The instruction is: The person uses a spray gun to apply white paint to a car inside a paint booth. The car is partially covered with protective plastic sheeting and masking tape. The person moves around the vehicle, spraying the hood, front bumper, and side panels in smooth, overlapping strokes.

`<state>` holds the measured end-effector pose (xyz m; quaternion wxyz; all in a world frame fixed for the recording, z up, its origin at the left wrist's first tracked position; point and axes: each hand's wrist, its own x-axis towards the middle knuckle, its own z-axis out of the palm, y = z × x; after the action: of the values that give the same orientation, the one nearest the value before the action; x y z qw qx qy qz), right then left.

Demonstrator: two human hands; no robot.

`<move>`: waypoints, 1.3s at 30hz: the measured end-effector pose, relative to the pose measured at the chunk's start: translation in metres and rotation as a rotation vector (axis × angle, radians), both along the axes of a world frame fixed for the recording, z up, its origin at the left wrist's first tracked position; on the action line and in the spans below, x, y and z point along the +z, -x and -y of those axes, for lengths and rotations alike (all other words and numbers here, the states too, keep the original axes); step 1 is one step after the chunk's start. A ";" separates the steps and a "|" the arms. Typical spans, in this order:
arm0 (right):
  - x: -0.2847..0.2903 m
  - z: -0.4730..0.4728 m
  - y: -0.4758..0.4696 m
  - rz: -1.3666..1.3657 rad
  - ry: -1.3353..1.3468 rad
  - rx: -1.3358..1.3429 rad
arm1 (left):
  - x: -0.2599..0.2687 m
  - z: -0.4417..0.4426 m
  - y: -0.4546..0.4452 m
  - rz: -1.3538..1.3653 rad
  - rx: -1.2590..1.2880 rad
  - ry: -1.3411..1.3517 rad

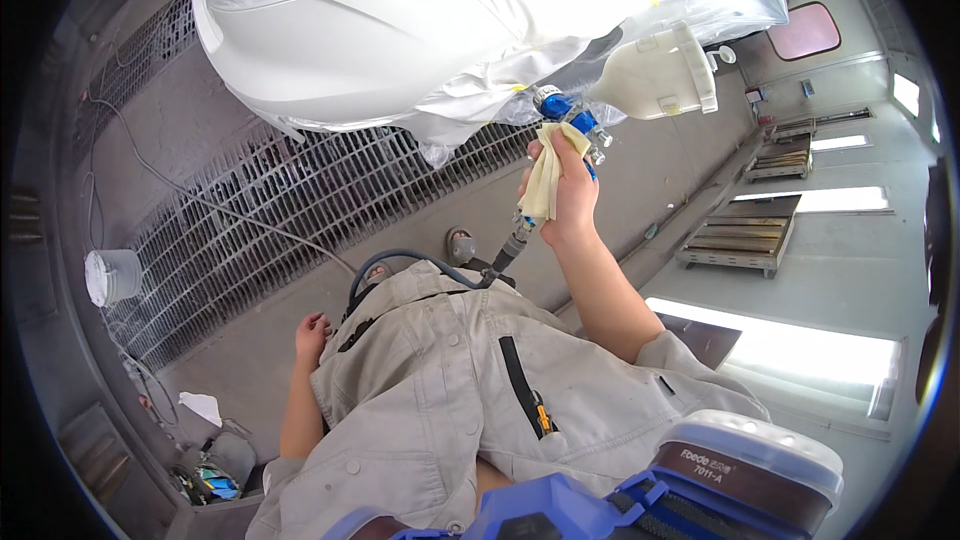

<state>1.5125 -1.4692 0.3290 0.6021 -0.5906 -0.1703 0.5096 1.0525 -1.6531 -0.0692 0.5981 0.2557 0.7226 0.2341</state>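
Observation:
My right hand (574,191) grips the handle of a blue spray gun (568,112), with a pale yellow cloth (550,171) folded between the hand and the handle. On the gun sits a translucent paint cup (654,75), tilted, its small cap (721,55) at the far end. A dark air hose (420,256) runs from the base of the gun past my waist. Just beyond the gun are white car body panels (360,52), partly wrapped in clear masking film (480,90). At my side hangs my left hand (313,331), fingers loosely curled; whether it holds anything small cannot be told.
A metal floor grating (300,202) runs beneath the car, with a thin hose (187,193) across it. A white bucket (112,277) stands at the left. Lower left lies a heap of rubbish (217,472). Louvred wall vents (739,236) line the right side. A respirator (742,472) fills the lower edge.

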 end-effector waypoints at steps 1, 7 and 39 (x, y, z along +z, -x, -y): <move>0.000 0.002 0.003 -0.004 0.003 -0.002 | 0.003 -0.001 0.002 -0.010 -0.017 0.008; -0.005 0.009 0.009 -0.035 -0.007 0.018 | 0.000 0.032 0.036 -0.112 -0.105 0.197; -0.025 -0.061 -0.071 -0.052 -0.151 0.235 | 0.024 0.082 -0.132 -0.298 -0.053 0.083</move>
<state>1.5839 -1.4080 0.3036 0.5849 -0.5064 -0.2607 0.5775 1.1849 -1.7346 -0.0451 0.5004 0.2814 0.8054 0.1477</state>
